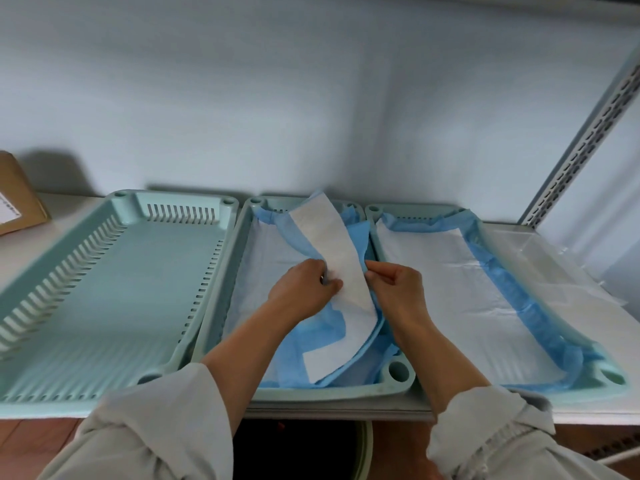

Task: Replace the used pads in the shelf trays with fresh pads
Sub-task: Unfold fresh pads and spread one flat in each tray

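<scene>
Head view: hands (349,285) on crinkled pad (341,268)

The left tray (114,289) lies bare, open to my reach. My hands crowd the middle tray (398,386), its folded pad (332,258) standing up between them. A cardboard box (17,199) blocks the far-left shelf.

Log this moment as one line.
both hands: left hand, right hand | pinching folded blue-and-white pad | over middle pale green plastic tray | unfolding
</scene>
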Demonstrator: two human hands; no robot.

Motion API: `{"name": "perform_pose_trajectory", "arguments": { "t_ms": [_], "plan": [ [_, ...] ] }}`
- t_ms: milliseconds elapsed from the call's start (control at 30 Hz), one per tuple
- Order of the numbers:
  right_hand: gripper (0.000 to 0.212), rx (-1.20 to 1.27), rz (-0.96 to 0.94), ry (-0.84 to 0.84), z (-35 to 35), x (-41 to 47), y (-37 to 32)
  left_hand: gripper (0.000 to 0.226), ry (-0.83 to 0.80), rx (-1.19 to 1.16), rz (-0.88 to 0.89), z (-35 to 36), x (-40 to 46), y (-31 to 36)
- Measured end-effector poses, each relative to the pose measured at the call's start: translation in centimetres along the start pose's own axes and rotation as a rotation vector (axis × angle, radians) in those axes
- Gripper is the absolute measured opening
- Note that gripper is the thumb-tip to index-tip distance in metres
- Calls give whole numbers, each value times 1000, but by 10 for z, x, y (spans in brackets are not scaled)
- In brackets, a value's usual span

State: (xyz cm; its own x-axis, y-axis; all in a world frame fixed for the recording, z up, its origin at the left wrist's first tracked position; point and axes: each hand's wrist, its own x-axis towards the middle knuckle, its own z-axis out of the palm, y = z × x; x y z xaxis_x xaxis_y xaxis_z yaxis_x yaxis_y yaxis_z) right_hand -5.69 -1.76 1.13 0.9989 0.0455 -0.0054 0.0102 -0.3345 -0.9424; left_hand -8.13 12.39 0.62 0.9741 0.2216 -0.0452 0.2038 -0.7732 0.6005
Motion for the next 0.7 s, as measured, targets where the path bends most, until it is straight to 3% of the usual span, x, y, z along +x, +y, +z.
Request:
{"name": "perform_pose_trajectory", "arguments": {
  "t_ms": [67, 133, 200, 333, 400, 500, 567, 633, 700],
  "plan": [
    [31, -16, 31, -220, 1, -6, -5, 21, -21, -362, -84, -3, -1, 5],
    [29, -97, 99, -379, 3, -13, -7, 23, -114, -729, -197, -7, -9, 14],
    [27, -188, 90, -369, 4, -12, -3, 30, -145, -791, -202, -5, -10, 13],
    [25, -251, -42, -94, 6, 2, 8, 35, 74, -314, -61, -17, -3, 3],
    [25, -152, -48, 44, 1, 10, 12, 33, 266, -57, -82, -36, -3, -6],
    [14, -37, -32, 164, -9, 21, 19, 37, 454, 96, -201, -63, -2, -29],
    [12, 20, 10, 175, -13, 25, 22, 51, 425, 140, -280, -70, -2, -43],
    [15, 9, 33, 143, -15, 24, 21, 82, 307, 191, -338, -66, -3, -47],
    [22, -15, 62, 58, -13, 21, 19, 96, 324, 350, -269, -57, -5, -40]
  ]
}}
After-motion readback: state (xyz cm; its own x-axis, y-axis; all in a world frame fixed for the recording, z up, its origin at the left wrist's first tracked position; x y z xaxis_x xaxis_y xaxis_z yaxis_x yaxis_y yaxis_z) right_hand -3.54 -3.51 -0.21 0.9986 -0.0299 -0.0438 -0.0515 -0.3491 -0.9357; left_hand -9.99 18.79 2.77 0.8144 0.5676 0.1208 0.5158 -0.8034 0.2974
